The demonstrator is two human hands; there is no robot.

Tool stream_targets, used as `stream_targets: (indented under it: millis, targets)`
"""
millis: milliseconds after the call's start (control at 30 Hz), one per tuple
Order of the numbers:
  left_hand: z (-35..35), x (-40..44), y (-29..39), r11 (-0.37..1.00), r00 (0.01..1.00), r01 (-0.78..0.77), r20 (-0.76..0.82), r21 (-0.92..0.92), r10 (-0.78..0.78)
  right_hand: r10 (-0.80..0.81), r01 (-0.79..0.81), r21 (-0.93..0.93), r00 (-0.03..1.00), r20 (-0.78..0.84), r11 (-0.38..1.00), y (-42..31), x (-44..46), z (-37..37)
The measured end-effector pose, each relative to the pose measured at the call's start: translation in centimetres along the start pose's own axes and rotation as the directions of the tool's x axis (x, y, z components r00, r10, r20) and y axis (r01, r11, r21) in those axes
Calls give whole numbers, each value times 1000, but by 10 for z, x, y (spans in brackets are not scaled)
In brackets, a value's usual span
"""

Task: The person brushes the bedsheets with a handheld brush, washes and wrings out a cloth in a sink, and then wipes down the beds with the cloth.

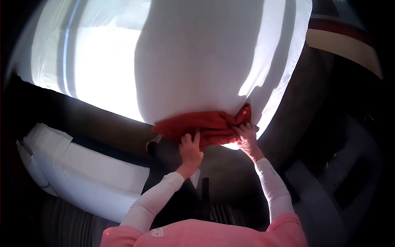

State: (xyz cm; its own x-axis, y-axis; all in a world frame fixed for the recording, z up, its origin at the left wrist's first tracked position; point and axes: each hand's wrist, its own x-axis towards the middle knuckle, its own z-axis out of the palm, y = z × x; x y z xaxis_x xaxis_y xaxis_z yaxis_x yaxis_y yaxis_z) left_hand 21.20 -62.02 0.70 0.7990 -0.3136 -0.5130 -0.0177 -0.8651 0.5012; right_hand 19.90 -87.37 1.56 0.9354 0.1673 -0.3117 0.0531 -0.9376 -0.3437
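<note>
At red cloth [191, 123], left hand [191, 151], right hand [247, 140], arms [273, 183] outstretched

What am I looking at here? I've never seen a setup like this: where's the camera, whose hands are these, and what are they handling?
There is no machine. This single picture comes from a camera on a person's head, looking forward and down. The left hand and right hand, both bare, are the wearer's own, below white sleeves. A bunched red cloth lies at the near edge of a large white surface. Both hands are at the cloth; how firmly either grips it is unclear.
</note>
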Motion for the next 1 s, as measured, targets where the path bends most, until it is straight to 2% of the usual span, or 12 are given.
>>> stream_targets:
  millis: [167, 233, 333, 400, 500, 600, 667, 733, 767, 800, 900, 1000]
  targets:
    - [79, -48, 73, 931, 832, -150, 466, -332, 300, 332, -199, -295, 789, 517, 934, 50, -137, -58]
    - [76, -39, 81, 869, 694, -192, 563, -455, 448, 304, -164, -294, 790, 533, 942, 62, -142, -74]
    - [-31, 6, 75, 848, 746, -117, 517, -517, 419, 243, -185, -165, 840, 486, 969, 44, -75, -126]
    - [-122, 41, 56, 817, 831, -199, 349, -541, 433, -45, 58, -53, 974, 223, 997, 13, 9, -167]
    - [-223, 104, 19, 845, 877, -479, -117, -239, 465, -375, 355, -168, 921, -105, 920, -25, 127, -204]
    - [-254, 190, -9, 933, 900, -354, -297, -68, 320, -488, 413, -315, 846, -216, 855, -8, 257, -175]
    - [-233, 252, -39, 957, 910, -113, -360, 267, 208, -377, 309, -277, 894, -242, 910, 10, 336, -142]
    - [-177, 291, -61, 942, 868, -52, -452, 331, 206, -57, 93, -275, 989, 135, 957, 17, 364, -140]
    - [-160, 288, -37, 942, 881, 75, -464, 326, 90, -30, 50, -208, 995, 95, 977, 37, 370, -106]
    - [-133, 266, -2, 923, 888, 209, -457, 323, -41, -165, 157, -186, 986, -30, 970, 64, 350, -95]
    - [-25, 195, 70, 974, 882, 96, -472, 205, 13, -344, 315, -147, 903, -259, 938, 150, 244, -59]
    - [78, 135, 188, 979, 938, 189, -310, 80, -156, -273, 271, -37, 955, -113, 962, 243, 119, -72]
